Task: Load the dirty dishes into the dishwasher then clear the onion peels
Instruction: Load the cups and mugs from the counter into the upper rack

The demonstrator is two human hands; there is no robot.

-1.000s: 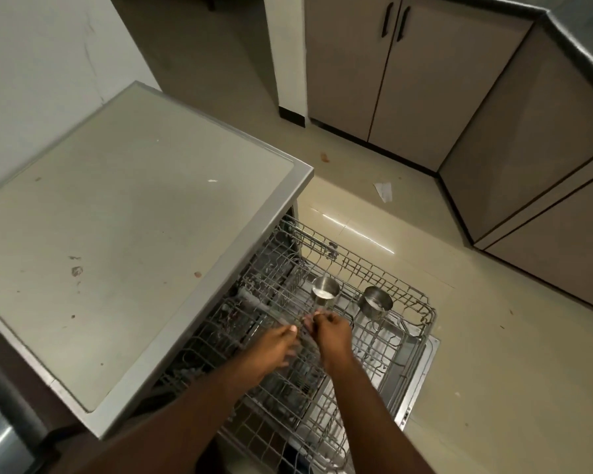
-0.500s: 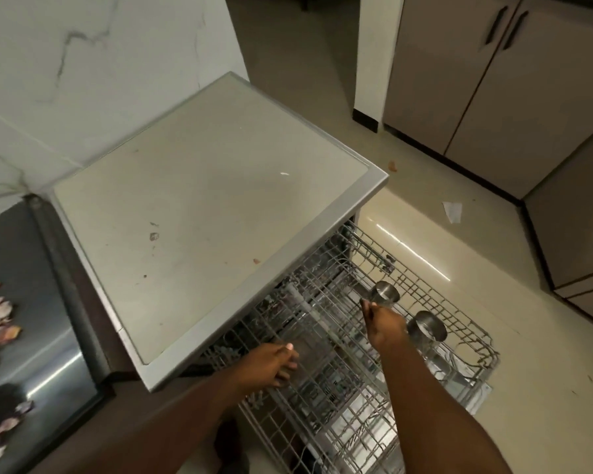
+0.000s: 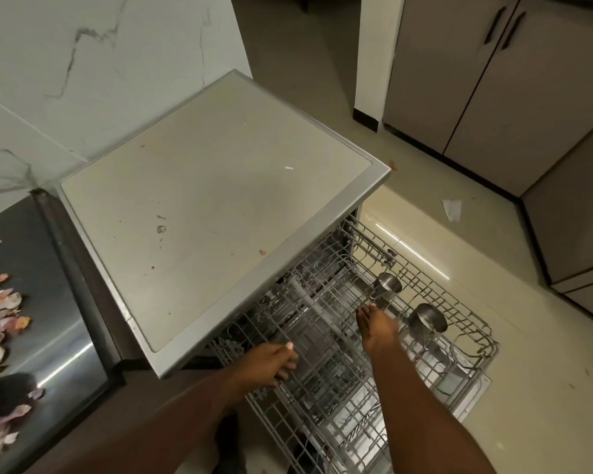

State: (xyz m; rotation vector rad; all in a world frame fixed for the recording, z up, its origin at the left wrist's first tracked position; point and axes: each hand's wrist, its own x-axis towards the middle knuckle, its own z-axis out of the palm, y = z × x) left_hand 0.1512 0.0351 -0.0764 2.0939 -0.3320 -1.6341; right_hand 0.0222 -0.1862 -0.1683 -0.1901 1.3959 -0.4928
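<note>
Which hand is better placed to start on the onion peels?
Left, probably. The left hand rests on the rack's near-left edge, nearer the onion peels on the counter; the right hand is by the steel cups.

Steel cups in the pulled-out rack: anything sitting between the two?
In the head view, only bare wire rack shows between the near steel cup and the far steel cup; no dish stands there.

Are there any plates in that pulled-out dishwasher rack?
No, the rack holds only two steel cups on its far side; the rest of the wire grid shows no plates.
</note>
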